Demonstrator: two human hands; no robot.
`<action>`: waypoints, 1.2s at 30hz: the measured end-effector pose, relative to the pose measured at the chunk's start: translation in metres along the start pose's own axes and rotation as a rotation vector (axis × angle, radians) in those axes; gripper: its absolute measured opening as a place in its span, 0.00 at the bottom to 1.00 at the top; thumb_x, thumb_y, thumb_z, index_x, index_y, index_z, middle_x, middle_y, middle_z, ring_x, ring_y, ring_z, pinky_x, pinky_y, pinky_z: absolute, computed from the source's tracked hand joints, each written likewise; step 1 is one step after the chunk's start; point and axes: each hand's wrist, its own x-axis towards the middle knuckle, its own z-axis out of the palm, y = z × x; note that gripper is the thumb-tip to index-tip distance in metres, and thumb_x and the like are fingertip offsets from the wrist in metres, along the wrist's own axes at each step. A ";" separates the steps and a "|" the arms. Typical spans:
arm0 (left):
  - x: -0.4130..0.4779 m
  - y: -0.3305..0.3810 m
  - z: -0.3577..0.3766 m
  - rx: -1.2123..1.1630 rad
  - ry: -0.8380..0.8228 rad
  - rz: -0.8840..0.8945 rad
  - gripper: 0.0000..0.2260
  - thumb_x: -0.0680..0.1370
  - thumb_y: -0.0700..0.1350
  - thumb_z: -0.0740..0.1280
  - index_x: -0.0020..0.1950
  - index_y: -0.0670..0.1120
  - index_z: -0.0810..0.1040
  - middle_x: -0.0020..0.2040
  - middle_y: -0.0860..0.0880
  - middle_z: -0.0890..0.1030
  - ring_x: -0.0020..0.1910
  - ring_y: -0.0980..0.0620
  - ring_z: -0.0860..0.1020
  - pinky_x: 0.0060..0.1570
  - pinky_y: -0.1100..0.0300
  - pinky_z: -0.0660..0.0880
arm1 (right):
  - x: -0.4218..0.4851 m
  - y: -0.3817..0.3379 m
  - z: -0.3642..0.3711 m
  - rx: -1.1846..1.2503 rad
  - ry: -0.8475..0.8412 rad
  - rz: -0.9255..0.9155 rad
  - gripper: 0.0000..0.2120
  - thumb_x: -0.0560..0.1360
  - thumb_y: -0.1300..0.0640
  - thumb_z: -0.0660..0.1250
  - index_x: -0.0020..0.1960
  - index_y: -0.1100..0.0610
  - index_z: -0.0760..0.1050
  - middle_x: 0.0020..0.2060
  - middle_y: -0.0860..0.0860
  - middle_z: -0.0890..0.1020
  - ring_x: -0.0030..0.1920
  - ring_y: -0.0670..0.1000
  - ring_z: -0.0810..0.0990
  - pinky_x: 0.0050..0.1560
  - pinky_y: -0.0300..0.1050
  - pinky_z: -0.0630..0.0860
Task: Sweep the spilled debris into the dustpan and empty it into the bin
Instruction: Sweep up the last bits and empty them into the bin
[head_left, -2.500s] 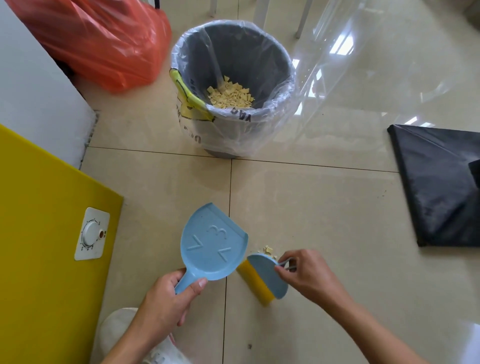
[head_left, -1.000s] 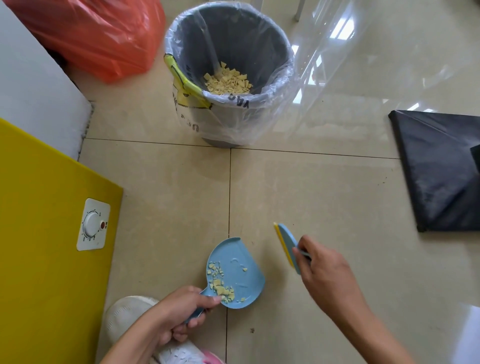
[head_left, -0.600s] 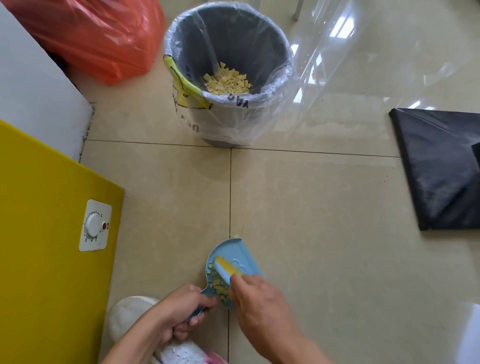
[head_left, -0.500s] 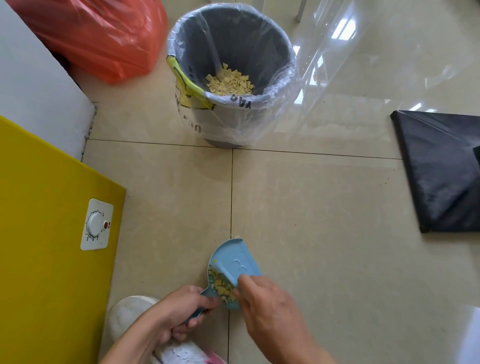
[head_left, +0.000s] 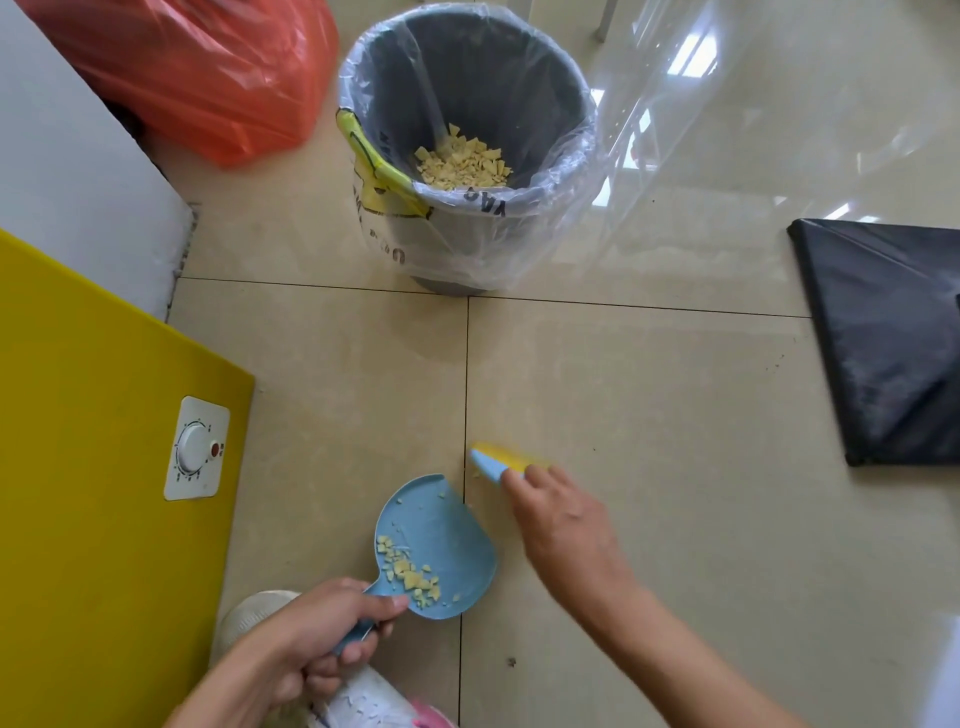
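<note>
My left hand grips the handle of a small blue dustpan resting on the floor tiles. Yellow crumbs lie in the pan near its handle. My right hand holds a small blue brush with yellow bristles, just beyond the pan's open edge. A few tiny crumbs sit on the floor by the brush. The grey bin, lined with clear plastic, stands farther ahead with a heap of yellow crumbs inside.
A yellow panel with a white dial fills the left side. An orange plastic bag lies left of the bin. A black bag lies flat on the floor at right. My shoe is under the left hand.
My right hand has drawn the brush out of the dustpan and moved it forward onto the floor past the pan's edge. The dustpan and left hand have stayed put.
</note>
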 end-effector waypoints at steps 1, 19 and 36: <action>0.002 0.001 0.002 -0.010 0.001 0.010 0.12 0.81 0.48 0.69 0.45 0.41 0.74 0.24 0.46 0.67 0.16 0.55 0.55 0.21 0.70 0.52 | -0.004 -0.012 0.005 0.014 -0.030 -0.046 0.14 0.66 0.64 0.70 0.48 0.52 0.72 0.36 0.51 0.75 0.36 0.56 0.74 0.27 0.48 0.63; -0.001 0.001 -0.008 0.062 0.016 0.007 0.12 0.80 0.50 0.69 0.44 0.43 0.75 0.24 0.47 0.68 0.17 0.55 0.55 0.22 0.68 0.51 | -0.012 0.016 -0.010 0.153 0.123 0.279 0.13 0.80 0.54 0.64 0.41 0.52 0.62 0.31 0.48 0.71 0.33 0.56 0.70 0.31 0.50 0.64; -0.033 0.024 -0.017 -0.073 -0.135 0.125 0.13 0.77 0.50 0.74 0.45 0.42 0.77 0.25 0.46 0.65 0.17 0.56 0.55 0.20 0.69 0.51 | -0.032 -0.031 -0.076 0.716 0.213 0.210 0.11 0.79 0.52 0.69 0.40 0.54 0.74 0.29 0.50 0.74 0.29 0.43 0.68 0.31 0.38 0.66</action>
